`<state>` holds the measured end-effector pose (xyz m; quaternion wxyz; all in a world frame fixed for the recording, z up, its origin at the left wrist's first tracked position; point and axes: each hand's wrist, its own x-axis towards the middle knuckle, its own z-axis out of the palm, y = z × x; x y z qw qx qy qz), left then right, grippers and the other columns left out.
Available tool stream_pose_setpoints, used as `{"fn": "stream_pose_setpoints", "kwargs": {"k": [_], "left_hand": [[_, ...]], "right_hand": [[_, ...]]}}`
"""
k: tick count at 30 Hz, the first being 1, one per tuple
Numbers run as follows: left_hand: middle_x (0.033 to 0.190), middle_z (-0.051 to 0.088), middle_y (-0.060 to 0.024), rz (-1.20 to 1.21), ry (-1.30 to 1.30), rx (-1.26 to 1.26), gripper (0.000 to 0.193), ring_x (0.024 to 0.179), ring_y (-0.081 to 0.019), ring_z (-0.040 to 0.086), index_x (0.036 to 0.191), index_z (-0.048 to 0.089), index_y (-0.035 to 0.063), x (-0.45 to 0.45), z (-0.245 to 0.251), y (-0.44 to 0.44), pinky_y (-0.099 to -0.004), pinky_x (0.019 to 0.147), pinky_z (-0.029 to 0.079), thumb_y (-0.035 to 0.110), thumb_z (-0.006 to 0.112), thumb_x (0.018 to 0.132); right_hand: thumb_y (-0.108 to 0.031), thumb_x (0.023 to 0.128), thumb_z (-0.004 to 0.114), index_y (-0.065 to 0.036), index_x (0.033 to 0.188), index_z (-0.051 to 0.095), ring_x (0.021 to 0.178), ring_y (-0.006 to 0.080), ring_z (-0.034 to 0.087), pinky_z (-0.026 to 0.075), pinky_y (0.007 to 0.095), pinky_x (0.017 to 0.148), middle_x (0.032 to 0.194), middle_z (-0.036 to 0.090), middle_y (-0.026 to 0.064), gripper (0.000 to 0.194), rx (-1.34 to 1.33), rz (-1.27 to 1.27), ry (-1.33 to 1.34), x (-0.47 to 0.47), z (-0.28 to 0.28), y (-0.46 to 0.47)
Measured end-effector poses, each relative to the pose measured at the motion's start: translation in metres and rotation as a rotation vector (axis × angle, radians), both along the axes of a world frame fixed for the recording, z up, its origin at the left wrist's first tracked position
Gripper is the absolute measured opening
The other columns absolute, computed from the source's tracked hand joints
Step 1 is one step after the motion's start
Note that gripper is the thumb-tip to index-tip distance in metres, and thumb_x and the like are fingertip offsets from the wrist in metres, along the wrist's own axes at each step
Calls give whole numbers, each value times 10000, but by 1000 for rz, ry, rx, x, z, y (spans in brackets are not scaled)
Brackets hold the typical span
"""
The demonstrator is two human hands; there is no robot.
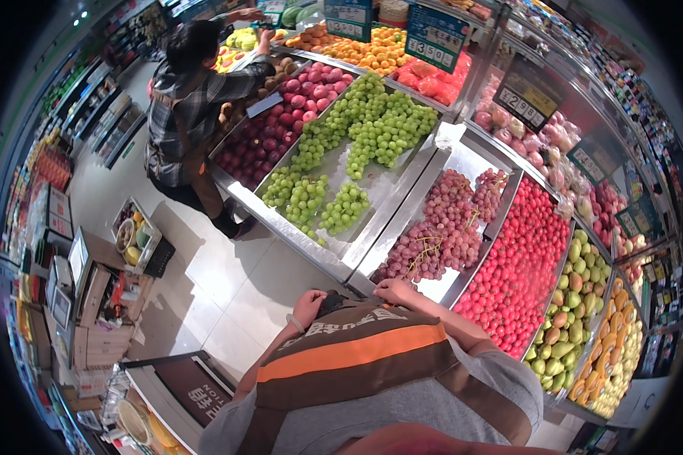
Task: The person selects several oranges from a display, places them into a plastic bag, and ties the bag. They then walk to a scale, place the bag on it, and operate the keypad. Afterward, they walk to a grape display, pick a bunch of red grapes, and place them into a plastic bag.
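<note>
My right hand [397,291] is at the near edge of the metal bin of red grapes [444,227], its fingers bent close to the lowest bunch; whether it grips anything is unclear. My left hand [309,305], with a band on the wrist, is held in front of my brown and orange apron [353,352], beside a small dark thing [334,301] that I cannot make out. Its fingers are curled, and a hold is not plain. Beyond the red grapes, bunches of green grapes [344,207] lie in a wide metal tray, with bare metal showing between them.
Small red fruits [515,261], green pears [569,307] and dark plums [262,142] fill neighbouring bins. A person in a plaid shirt [176,119] reaches over the display at the upper left. A fruit crate [153,242] and a wooden counter [85,284] stand left of the tiled floor.
</note>
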<state>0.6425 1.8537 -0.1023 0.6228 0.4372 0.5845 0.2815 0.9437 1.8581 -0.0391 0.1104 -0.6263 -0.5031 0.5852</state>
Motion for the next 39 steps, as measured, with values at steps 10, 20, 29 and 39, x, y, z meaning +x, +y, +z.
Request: {"fn": "stream_pose_setpoints", "kwargs": {"k": [10,20,29,39], "left_hand": [[906,668,-18,-81,-128,-99,160,821,-84,604,1041,659,7,-15,-8,8,-226,733,496,121,582,959],[913,669,-46,-92,-105,-92,208,760,-94,604,1063,640,-16,-24,-6,15,-223,672,495,160,597,961],[921,674,-54,-50,-64,-77,223,789,-103,612,1061,640,-15,-33,-3,9,-233,699,503,178,602,956],[919,670,-58,-48,22,-28,191,803,-107,615,1044,637,-27,-28,12,2,-237,724,505,135,588,955]], "right_hand": [[-338,834,634,-56,946,714,662,201,681,523,344,642,741,705,92,313,218,117,-97,-5,-36,-3],[-309,799,593,-40,871,726,666,225,680,524,356,635,725,698,117,309,173,74,-43,-11,-15,-2],[-300,813,594,-53,860,733,631,200,676,527,346,621,696,699,90,287,115,108,-49,-21,-13,9],[-314,833,608,-52,925,714,625,176,654,509,333,603,686,679,79,298,62,139,-28,-20,-9,10]]}}
